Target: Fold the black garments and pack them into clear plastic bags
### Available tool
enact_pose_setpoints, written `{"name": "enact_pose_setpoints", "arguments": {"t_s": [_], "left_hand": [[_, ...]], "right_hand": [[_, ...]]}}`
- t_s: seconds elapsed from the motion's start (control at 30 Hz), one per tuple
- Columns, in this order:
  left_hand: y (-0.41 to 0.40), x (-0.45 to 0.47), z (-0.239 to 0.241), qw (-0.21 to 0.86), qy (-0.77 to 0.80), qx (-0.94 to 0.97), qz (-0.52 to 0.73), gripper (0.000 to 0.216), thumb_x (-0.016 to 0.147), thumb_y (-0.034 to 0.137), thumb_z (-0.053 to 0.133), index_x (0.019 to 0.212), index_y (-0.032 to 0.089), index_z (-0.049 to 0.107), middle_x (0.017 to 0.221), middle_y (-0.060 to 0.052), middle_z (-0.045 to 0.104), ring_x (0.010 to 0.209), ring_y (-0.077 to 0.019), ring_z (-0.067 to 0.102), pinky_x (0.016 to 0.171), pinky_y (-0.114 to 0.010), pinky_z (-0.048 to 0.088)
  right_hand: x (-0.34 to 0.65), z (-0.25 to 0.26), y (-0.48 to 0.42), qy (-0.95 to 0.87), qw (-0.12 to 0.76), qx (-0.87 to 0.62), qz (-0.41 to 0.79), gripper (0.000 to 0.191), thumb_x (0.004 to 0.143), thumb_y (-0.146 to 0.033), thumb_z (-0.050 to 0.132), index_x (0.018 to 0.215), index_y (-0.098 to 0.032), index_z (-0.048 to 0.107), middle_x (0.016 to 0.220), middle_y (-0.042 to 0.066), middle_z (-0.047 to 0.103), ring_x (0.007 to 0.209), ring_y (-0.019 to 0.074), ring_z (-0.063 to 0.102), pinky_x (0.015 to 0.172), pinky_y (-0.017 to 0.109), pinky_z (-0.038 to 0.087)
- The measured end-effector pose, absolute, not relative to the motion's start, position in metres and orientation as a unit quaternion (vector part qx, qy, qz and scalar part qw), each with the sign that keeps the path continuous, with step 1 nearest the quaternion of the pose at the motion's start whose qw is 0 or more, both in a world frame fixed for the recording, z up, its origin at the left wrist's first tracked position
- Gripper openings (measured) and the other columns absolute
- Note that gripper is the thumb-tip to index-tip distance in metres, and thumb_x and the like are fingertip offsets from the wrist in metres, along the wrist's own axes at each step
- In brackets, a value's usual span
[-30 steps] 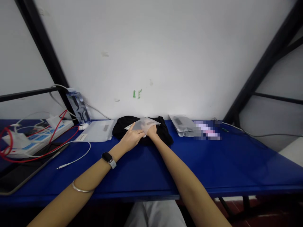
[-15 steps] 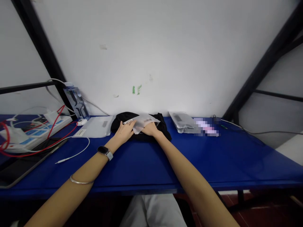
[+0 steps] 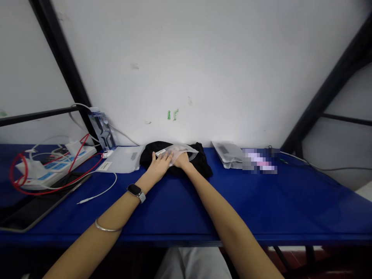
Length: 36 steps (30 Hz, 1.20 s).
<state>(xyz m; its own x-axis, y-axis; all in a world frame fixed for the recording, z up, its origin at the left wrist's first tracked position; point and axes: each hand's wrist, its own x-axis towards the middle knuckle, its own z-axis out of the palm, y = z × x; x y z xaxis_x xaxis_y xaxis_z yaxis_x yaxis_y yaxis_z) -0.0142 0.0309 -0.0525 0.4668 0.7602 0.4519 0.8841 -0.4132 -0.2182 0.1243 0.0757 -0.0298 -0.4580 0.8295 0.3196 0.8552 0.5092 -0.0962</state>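
A frosted translucent plastic bag (image 3: pixel 190 148) with a white label lies on a folded black cloth (image 3: pixel 205 164), close to the wall. My left hand (image 3: pixel 159 166) rests on the bag's left part, fingers stretched out and lying flat over it. Through the bag's mouth, on its right, my right hand (image 3: pixel 181 159) reaches inside. Its fingers show only dimly through the plastic, and whether they grip anything cannot be made out.
Flat on the blue table (image 3: pixel 180 211) at left is another frosted bag (image 3: pixel 124 159). More frosted bags (image 3: pixel 228 154) lie at right, beside a blurred-out item (image 3: pixel 259 161). Left are a power strip (image 3: pixel 62 164), tangled cables, a dark tablet (image 3: pixel 35 209) and a clear bottle (image 3: pixel 102 130).
My right hand has gone deeper leftward into the bag, and the bag's mouth gapes wider. My left hand lies flatter on the bag. The whole view has shifted slightly.
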Motion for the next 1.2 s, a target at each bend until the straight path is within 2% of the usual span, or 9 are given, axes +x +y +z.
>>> {"name": "enact_pose_setpoints", "arguments": {"t_s": [0.13,0.2,0.33,0.43,0.57,0.7,0.83,1.07,1.2], "left_hand": [[0.026,-0.013,-0.040,0.257,-0.455,-0.838,-0.156,0.038,0.088,0.008,0.038,0.120,0.017,0.058,0.108,-0.014,0.070,0.095,-0.0266,0.066,0.108,-0.059,0.029],[0.021,-0.014,-0.032,0.268,-0.431,-0.844,-0.171,0.031,0.088,0.008,0.039,0.104,0.019,0.063,0.091,-0.008,0.073,0.084,-0.0236,0.067,0.107,-0.054,0.031],[0.011,-0.023,-0.019,0.285,-0.418,-0.837,-0.208,0.023,0.090,0.011,0.041,0.085,0.020,0.062,0.083,-0.007,0.070,0.086,-0.0247,0.064,0.097,-0.050,0.037],[0.003,-0.029,-0.015,0.294,-0.395,-0.841,-0.225,0.019,0.090,0.013,0.044,0.087,0.019,0.061,0.087,-0.008,0.069,0.091,-0.0249,0.061,0.090,-0.047,0.039],[-0.006,-0.028,-0.016,0.312,-0.336,-0.863,-0.211,0.018,0.093,0.016,0.044,0.086,0.020,0.060,0.087,-0.006,0.066,0.092,-0.0229,0.058,0.089,-0.043,0.038],[-0.008,-0.024,-0.016,0.328,-0.322,-0.866,-0.200,0.024,0.094,0.013,0.040,0.081,0.019,0.059,0.080,-0.005,0.064,0.085,-0.0209,0.057,0.087,-0.041,0.037],[-0.007,-0.025,-0.016,0.304,-0.342,-0.861,-0.220,0.025,0.094,0.015,0.039,0.079,0.018,0.059,0.076,-0.005,0.062,0.084,-0.0213,0.057,0.083,-0.040,0.037],[-0.003,-0.026,-0.021,0.288,-0.355,-0.864,-0.211,0.031,0.095,0.015,0.034,0.084,0.019,0.063,0.080,-0.005,0.064,0.078,-0.0200,0.059,0.083,-0.039,0.038],[-0.001,-0.029,-0.021,0.295,-0.372,-0.853,-0.219,0.028,0.095,0.013,0.036,0.085,0.019,0.062,0.079,-0.003,0.064,0.074,-0.0177,0.059,0.085,-0.038,0.039]], "right_hand": [[0.122,-0.029,0.076,-0.807,0.199,-0.555,-0.038,0.050,0.093,-0.041,0.046,0.129,-0.008,0.054,0.138,0.022,0.050,0.130,0.0331,0.044,0.111,0.048,0.026],[0.128,-0.027,0.076,-0.811,0.220,-0.541,-0.023,0.047,0.096,-0.041,0.041,0.125,-0.009,0.057,0.133,0.021,0.055,0.126,0.0301,0.048,0.110,0.046,0.029],[0.162,-0.023,0.064,-0.886,0.239,-0.397,0.014,0.043,0.099,-0.035,0.035,0.130,-0.010,0.053,0.138,0.016,0.052,0.129,0.0224,0.047,0.110,0.038,0.031],[0.194,-0.018,0.045,-0.908,0.219,-0.358,0.011,0.040,0.098,-0.031,0.037,0.132,-0.015,0.051,0.136,0.013,0.054,0.125,0.0217,0.050,0.104,0.037,0.038],[0.206,-0.009,0.021,-0.892,0.205,-0.396,-0.072,0.028,0.096,-0.022,0.039,0.108,-0.018,0.065,0.109,0.010,0.067,0.104,0.0221,0.059,0.091,0.035,0.043],[0.192,-0.005,0.012,-0.883,0.186,-0.399,-0.160,0.022,0.093,-0.017,0.043,0.100,-0.014,0.064,0.102,0.013,0.064,0.100,0.0243,0.057,0.086,0.036,0.043],[0.190,-0.009,0.007,-0.882,0.148,-0.428,-0.129,0.019,0.086,-0.012,0.049,0.099,-0.014,0.063,0.098,0.011,0.063,0.094,0.0224,0.058,0.081,0.033,0.045],[0.182,-0.018,0.014,-0.900,0.178,-0.393,-0.056,0.038,0.090,-0.014,0.045,0.127,-0.015,0.052,0.125,0.012,0.058,0.115,0.0199,0.054,0.095,0.032,0.043],[0.176,-0.015,0.021,-0.894,0.173,-0.410,-0.056,0.036,0.091,-0.013,0.042,0.125,-0.015,0.054,0.119,0.011,0.062,0.108,0.0196,0.058,0.091,0.031,0.044]]}}
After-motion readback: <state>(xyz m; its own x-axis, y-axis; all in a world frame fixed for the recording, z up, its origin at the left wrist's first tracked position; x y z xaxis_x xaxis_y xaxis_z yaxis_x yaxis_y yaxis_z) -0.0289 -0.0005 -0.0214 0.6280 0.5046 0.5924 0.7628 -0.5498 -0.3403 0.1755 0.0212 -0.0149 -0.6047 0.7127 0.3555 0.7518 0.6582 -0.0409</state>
